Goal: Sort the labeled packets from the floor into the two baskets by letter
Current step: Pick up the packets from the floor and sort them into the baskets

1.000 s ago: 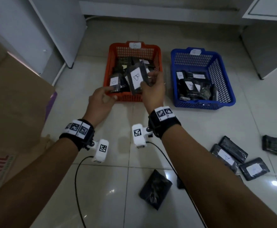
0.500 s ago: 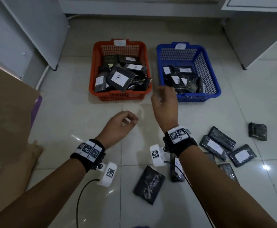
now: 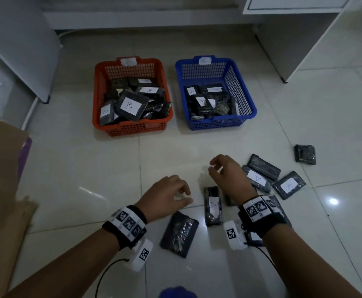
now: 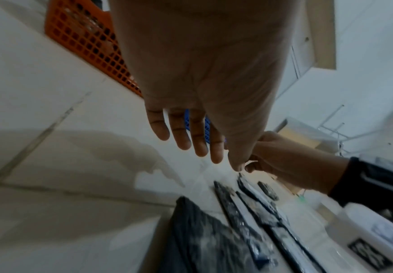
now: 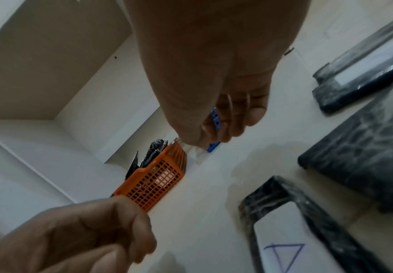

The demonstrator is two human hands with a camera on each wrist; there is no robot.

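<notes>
both hands empty, relaxed; b packets in red basket, others in blue basket

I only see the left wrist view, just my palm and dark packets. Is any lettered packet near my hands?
Observer: Yes, a packet marked A lies between your left hand and right hand.
Operator: Which basket takes A?
Observer: Likely the blue basket; its packets show A, the orange basket has a B packet on top.
Operator: Any strays?
Observer: One dark packet lies apart, far right, no label showing.
</notes>
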